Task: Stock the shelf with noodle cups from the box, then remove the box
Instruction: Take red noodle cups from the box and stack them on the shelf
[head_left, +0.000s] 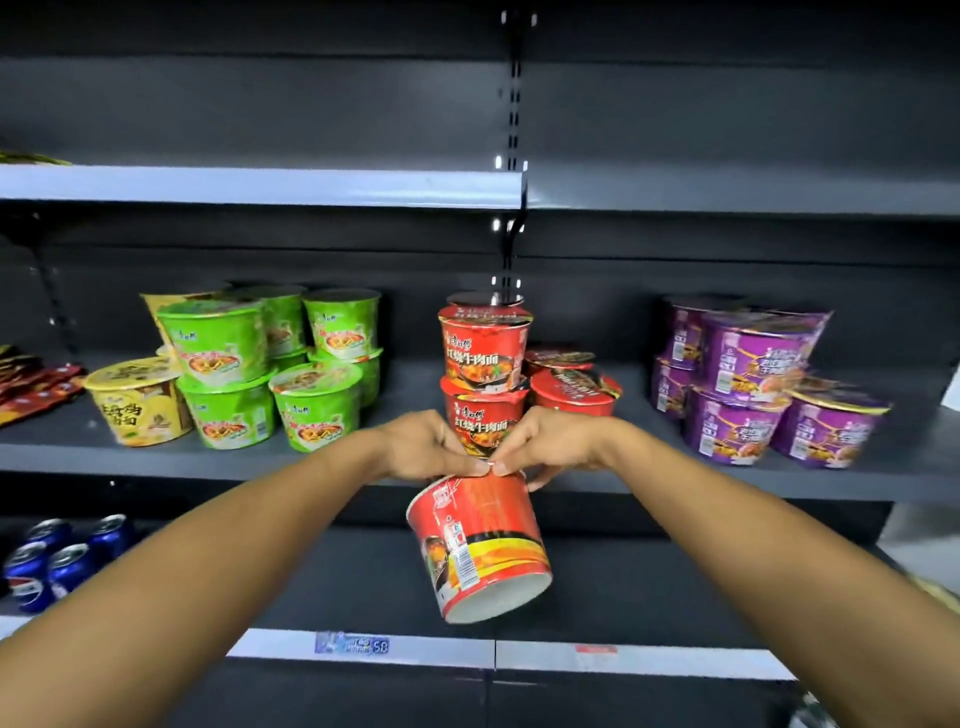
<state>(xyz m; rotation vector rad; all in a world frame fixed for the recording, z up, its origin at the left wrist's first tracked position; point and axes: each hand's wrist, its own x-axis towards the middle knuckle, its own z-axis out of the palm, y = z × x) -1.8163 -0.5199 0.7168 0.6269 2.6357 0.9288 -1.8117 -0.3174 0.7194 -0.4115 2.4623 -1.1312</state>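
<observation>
The red noodle cup (483, 540) is in the air just in front of the middle shelf (727, 486). It is tipped so that its pale base faces the camera and points down to the right. The left hand (423, 447) grips its upper rim from the left and the right hand (553, 441) grips it from the right. Both hands have fingers curled over the lid edge, and the two thumbs nearly meet on top (whether they touch is hard to tell). Directly behind the hands, on the shelf, stands a stack of red cups (485, 358), two high at the front with a further one behind. More red cups (571, 387) sit just beside it to the right, one of them tilted. To the left are green cups (228, 343), stacked two high, with a yellow cup (137, 402) at their left end. Well to the right is a group of purple cups (748, 358). Red packets (36, 382) lie at the shelf's far left. On the shelf below, at left, stand blue cans (52, 564), and a price label (353, 644) sits on that shelf's front strip.
</observation>
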